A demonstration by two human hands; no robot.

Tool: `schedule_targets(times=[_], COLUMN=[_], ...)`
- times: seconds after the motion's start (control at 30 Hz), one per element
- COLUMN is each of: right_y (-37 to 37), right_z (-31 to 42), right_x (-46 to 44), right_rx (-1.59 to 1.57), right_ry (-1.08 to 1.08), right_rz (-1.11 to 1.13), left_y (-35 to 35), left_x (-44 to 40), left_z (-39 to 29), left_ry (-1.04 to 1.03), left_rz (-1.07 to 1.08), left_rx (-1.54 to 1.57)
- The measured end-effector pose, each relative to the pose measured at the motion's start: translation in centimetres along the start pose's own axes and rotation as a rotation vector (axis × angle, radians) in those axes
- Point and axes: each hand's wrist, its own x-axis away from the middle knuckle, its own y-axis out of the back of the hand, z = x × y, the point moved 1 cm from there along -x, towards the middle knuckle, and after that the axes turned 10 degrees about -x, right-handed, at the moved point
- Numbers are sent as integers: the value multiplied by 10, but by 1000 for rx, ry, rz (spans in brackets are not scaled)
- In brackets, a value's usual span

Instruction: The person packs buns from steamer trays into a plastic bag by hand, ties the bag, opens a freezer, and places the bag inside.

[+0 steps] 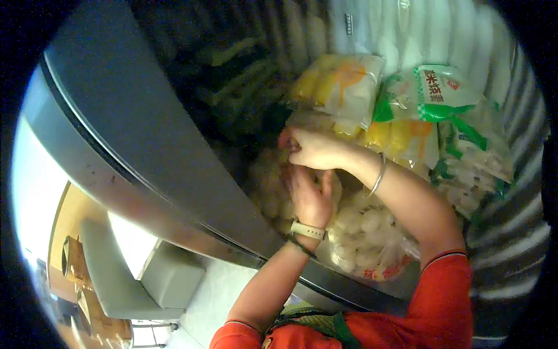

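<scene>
My left hand, with a pale watch at the wrist, reaches up over a clear bag of pale round pieces. Its thumb stands apart from its stretched fingers, whose tips are partly hidden under the other hand. Just above, my right hand, with a bracelet on the wrist, has its fingers curled closed around something small and dark that I cannot make out. Beside both hands, to the lower right, lies another clear bag of white round pieces with red print.
Yellow and white packets, a green and white packet and more bags lie on the right inside a frosty, ribbed freezer. Its metal edge runs along the left. A grey seat stands outside.
</scene>
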Motion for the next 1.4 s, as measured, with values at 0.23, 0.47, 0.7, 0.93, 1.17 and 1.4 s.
schedule_targets(times=[0.23, 0.47, 0.7, 0.93, 1.17, 1.4], right_y=[13, -6, -6, -28, -48, -31], right_z=[-44, -32, -34, -61, -86, -51], right_x=[-7, 16, 2, -26, -63, -57], right_rx=[130, 266, 66, -131, 28, 188], right_ry=[269, 697, 607, 396, 294, 339], right_rz=[40, 210, 113, 413, 628, 645], left_y=[5, -6, -1, -3, 0, -5], left_x=[13, -3, 2, -5, 11, 5], left_z=[35, 30, 30, 35, 48, 50], left_ry=[543, 569, 512, 973, 625, 528], left_rz=[64, 53, 86, 88, 79, -145], left_rx=[549, 384, 396, 826, 318, 46])
